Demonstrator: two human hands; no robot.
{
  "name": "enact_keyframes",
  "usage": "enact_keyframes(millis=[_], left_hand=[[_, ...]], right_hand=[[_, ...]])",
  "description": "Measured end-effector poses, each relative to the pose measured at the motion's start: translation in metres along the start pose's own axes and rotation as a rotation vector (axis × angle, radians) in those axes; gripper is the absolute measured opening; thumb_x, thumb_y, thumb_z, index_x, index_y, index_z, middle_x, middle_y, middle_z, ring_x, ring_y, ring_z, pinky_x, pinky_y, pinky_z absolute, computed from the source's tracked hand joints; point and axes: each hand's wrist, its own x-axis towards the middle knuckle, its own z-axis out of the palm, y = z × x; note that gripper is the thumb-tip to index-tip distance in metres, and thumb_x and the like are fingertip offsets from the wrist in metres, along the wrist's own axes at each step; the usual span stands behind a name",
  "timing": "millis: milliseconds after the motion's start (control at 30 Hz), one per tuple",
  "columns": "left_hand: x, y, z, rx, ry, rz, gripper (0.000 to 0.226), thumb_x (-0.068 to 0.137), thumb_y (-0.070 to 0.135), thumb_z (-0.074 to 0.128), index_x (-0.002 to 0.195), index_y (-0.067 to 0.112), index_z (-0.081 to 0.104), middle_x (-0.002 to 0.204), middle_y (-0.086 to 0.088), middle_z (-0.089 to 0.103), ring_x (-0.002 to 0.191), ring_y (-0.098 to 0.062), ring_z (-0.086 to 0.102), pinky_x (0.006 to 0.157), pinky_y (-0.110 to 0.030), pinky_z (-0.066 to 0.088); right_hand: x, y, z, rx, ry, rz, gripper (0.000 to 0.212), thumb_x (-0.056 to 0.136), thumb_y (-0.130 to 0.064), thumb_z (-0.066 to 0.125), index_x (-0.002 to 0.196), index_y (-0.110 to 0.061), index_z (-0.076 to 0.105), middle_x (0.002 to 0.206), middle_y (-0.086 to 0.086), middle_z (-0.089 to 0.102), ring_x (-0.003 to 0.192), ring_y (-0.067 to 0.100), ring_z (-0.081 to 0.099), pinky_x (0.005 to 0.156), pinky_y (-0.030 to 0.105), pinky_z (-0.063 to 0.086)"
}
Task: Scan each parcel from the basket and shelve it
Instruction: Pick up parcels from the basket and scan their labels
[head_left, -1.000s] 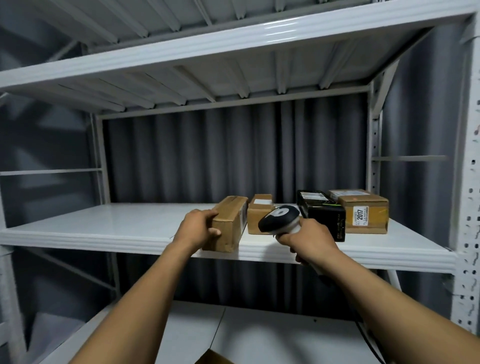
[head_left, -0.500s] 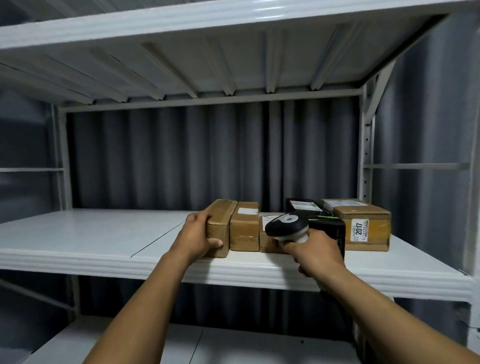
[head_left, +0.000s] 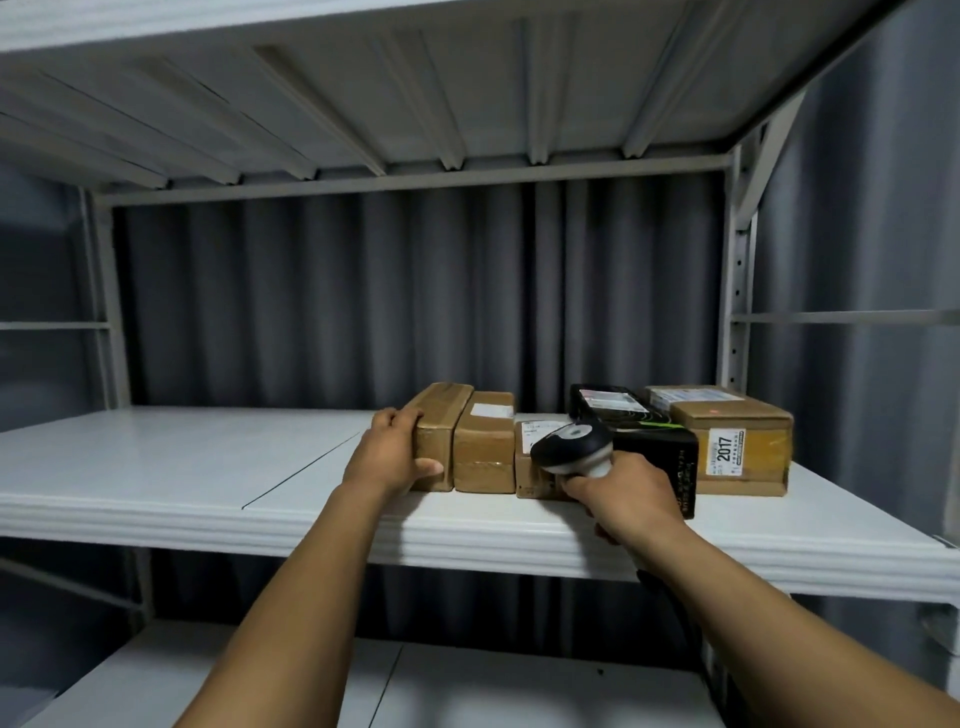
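White-painted steel forms the shelf (head_left: 182, 467), which runs across under a ribbed upper deck (head_left: 415, 104). A grey pleated curtain (head_left: 311, 291) hangs behind it and a lower shelf (head_left: 493, 686) sits below. The left hand (head_left: 387, 457) grips the end parcel (head_left: 439, 431), fingers curled over its top left edge and thumb pressed on its front face. This parcel stands on edge on the shelf, touching a second parcel (head_left: 485, 447) just right of the thumb. Next, a flat parcel (head_left: 527, 470) lies partly hidden behind the scanner (head_left: 571, 447). The right hand (head_left: 628, 493) wraps its fingers round the scanner's pale handle at the shelf's front lip. Behind these fingers sits a black box (head_left: 649, 447), and to their right a brown box (head_left: 753, 447) labelled 2017, near the perforated upright (head_left: 735, 312).
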Motion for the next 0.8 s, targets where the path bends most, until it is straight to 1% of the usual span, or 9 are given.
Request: enact_keyframes(millis=[100, 200, 333, 400, 467, 567, 600, 700, 800], left_hand=[[-0.016, 0.001, -0.006, 0.082, -0.008, 0.006, 0.092, 0.077, 0.034, 0.079, 0.151, 0.027, 0.025, 0.156, -0.011, 0.016, 0.14, -0.034, 0.027, 0.113, -0.045, 0.031], [-0.039, 0.007, -0.016, 0.154, 0.0, 0.028, 0.082, 0.08, 0.036, 0.076, 0.148, 0.027, 0.031, 0.154, -0.011, 0.02, 0.137, -0.035, 0.03, 0.109, -0.044, 0.035], [-0.084, 0.021, -0.029, 0.217, 0.021, 0.051, 0.072, 0.085, 0.042, 0.07, 0.146, 0.024, 0.036, 0.153, -0.011, 0.023, 0.135, -0.035, 0.031, 0.107, -0.042, 0.036], [-0.115, 0.025, -0.029, 0.229, -0.007, 0.058, 0.072, 0.087, 0.043, 0.066, 0.148, 0.023, 0.033, 0.154, -0.013, 0.023, 0.137, -0.035, 0.028, 0.11, -0.041, 0.032], [-0.15, 0.026, -0.026, 0.207, -0.05, 0.049, 0.07, 0.089, 0.043, 0.064, 0.148, 0.021, 0.035, 0.153, -0.013, 0.027, 0.137, -0.034, 0.03, 0.111, -0.042, 0.032], [-0.197, 0.023, -0.02, 0.196, -0.117, 0.033, 0.068, 0.089, 0.044, 0.064, 0.147, 0.02, 0.037, 0.151, -0.013, 0.031, 0.137, -0.033, 0.032, 0.113, -0.044, 0.032], [-0.212, 0.02, -0.017, 0.202, -0.14, 0.031, 0.067, 0.089, 0.044, 0.063, 0.146, 0.019, 0.038, 0.151, -0.013, 0.032, 0.137, -0.033, 0.033, 0.113, -0.044, 0.032], [-0.255, 0.005, -0.001, 0.204, -0.199, 0.021, 0.064, 0.09, 0.043, 0.062, 0.145, 0.02, 0.039, 0.149, -0.013, 0.035, 0.136, -0.033, 0.036, 0.112, -0.044, 0.033], [-0.299, -0.02, 0.021, 0.203, -0.264, -0.01, 0.061, 0.09, 0.042, 0.063, 0.144, 0.021, 0.043, 0.146, -0.012, 0.039, 0.132, -0.032, 0.041, 0.111, -0.04, 0.035]], right_hand=[[-0.011, 0.002, -0.006, 0.009, -0.007, 0.002, 0.03, 0.075, -0.034, 0.071, 0.092, -0.01, 0.07, 0.092, 0.015, 0.072, 0.083, 0.035, 0.069, 0.07, 0.039, 0.056], [-0.031, 0.001, -0.018, 0.031, -0.035, -0.015, 0.026, 0.075, -0.03, 0.072, 0.089, -0.008, 0.07, 0.087, 0.016, 0.072, 0.071, 0.033, 0.067, 0.063, 0.038, 0.055], [-0.072, 0.006, -0.035, 0.025, -0.068, -0.02, 0.029, 0.073, -0.031, 0.072, 0.093, -0.01, 0.072, 0.091, 0.016, 0.073, 0.078, 0.033, 0.067, 0.068, 0.038, 0.055], [-0.1, 0.011, -0.044, 0.017, -0.078, -0.02, 0.029, 0.073, -0.031, 0.073, 0.094, -0.011, 0.072, 0.092, 0.015, 0.073, 0.083, 0.032, 0.067, 0.069, 0.036, 0.053], [-0.131, 0.017, -0.051, 0.025, -0.111, -0.013, 0.027, 0.073, -0.032, 0.073, 0.091, -0.011, 0.071, 0.093, 0.015, 0.072, 0.08, 0.031, 0.066, 0.068, 0.035, 0.052], [-0.171, 0.026, -0.057, 0.0, -0.17, 0.008, 0.027, 0.075, -0.033, 0.073, 0.093, -0.012, 0.071, 0.095, 0.015, 0.073, 0.083, 0.032, 0.068, 0.073, 0.038, 0.054], [-0.185, 0.03, -0.058, 0.0, -0.19, 0.02, 0.027, 0.076, -0.032, 0.074, 0.093, -0.011, 0.071, 0.093, 0.015, 0.073, 0.08, 0.031, 0.067, 0.073, 0.039, 0.055], [-0.226, 0.04, -0.057, 0.051, -0.244, 0.061, 0.019, 0.078, -0.025, 0.074, 0.083, -0.007, 0.069, 0.074, 0.013, 0.069, 0.057, 0.024, 0.06, 0.059, 0.035, 0.052], [-0.266, 0.053, -0.053, 0.099, -0.27, 0.103, 0.014, 0.079, -0.02, 0.072, 0.082, -0.007, 0.068, 0.067, 0.008, 0.065, 0.05, 0.022, 0.056, 0.049, 0.028, 0.047]])
